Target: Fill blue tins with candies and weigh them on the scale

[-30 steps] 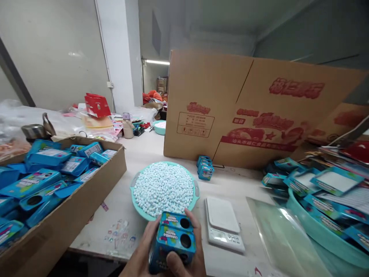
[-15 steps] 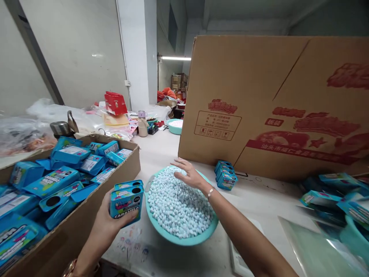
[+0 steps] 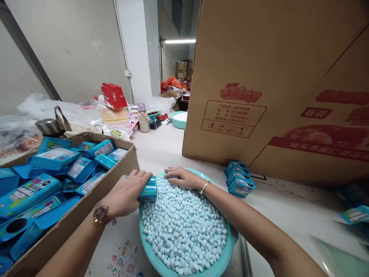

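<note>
While clutching blue boxes (image 3: 150, 191) in the left hand (image 3: 127, 193) at the basin (image 3: 151, 260), rested the right hand (image 3: 186, 179), unclenched, on the pale tablets (image 3: 184, 227).

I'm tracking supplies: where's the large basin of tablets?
In the head view, the basin sits bottom centre, right of the open box, with the right hand at its far side.

Above the person's left hand (image 3: 127, 194) I can see a chunky, dark brown-red watch (image 3: 100, 214) with a metallic glint, a small reddish piece (image 3: 114, 222) dangling beside it. A slim, rounded silver bangle (image 3: 205, 187) circles the wrist of the right hand (image 3: 184, 178). Both hands and both forearms are bare.
</note>
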`<state>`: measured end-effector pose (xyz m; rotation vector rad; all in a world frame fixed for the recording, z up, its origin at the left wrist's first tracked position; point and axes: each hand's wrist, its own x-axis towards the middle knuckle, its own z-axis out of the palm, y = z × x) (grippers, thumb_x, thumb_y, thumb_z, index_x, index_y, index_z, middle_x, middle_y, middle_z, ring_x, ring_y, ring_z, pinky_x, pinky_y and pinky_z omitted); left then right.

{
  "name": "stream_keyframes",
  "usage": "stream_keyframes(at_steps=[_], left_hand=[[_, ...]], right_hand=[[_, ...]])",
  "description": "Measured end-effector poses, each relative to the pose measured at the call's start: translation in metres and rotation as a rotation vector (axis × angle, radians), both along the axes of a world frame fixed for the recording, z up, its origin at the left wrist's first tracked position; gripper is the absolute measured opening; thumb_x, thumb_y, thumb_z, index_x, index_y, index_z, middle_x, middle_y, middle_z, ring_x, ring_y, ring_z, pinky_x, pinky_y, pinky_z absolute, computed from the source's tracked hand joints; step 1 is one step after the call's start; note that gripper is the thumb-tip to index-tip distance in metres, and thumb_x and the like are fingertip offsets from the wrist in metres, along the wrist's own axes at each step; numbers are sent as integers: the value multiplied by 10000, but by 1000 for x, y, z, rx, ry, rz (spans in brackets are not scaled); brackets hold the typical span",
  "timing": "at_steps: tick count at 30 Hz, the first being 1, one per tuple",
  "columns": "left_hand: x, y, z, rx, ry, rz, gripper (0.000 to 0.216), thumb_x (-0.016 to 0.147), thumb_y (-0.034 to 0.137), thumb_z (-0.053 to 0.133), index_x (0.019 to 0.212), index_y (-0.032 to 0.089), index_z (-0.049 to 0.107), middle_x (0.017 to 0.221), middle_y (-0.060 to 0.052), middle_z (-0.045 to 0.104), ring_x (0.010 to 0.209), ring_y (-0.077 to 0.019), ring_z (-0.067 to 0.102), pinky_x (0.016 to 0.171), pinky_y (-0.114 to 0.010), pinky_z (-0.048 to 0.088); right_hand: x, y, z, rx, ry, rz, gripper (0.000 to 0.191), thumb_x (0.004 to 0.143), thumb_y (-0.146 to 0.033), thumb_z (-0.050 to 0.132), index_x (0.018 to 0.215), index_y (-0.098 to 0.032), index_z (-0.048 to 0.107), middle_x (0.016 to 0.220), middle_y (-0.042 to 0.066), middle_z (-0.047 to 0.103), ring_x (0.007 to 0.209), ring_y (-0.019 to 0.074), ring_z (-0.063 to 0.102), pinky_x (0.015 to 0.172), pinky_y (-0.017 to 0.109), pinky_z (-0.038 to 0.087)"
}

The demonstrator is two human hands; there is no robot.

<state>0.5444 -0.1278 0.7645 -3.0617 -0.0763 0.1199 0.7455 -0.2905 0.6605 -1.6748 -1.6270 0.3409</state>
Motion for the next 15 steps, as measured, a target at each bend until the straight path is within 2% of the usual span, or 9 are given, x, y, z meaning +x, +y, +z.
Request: stream_keyframes(at_steps=[3,6,11,15], left_hand=[[21,-11,10,48,133,-91,647,605,130,555,1229,269,454,1159,-59,568,1070,-309,504,748,-436,442],[34,-18,12,41,213,-138,688,577,180,596,1243,267,444,1163,-62,559,1058,-315,504,759,-452,450],[40,-32,4,-3,216,-172,697,583,255,629,1254,250,441,1174,-69,553,1047,-310,501,787,-454,462],[40,-47,-2,-28,206,-188,715,574,240,633,1263,235,444,1189,-77,554,1076,-317,494,836,-453,462]], right_hand=[[-9,-11,0,64,87,-13,393,915,-464,472,1186,-253,662,1284,41,624,1231,226,532,1049,352,383],[-19,-21,0,85,178,-82,375,909,-459,476,1117,-236,694,1097,28,710,1002,204,643,880,302,474],[-29,-33,-2,134,234,-241,351,873,-467,524,986,-209,734,988,17,731,910,213,642,811,298,461],[-33,-38,-4,163,399,-345,387,856,-502,524,891,-185,743,905,6,726,878,217,622,775,296,447]])
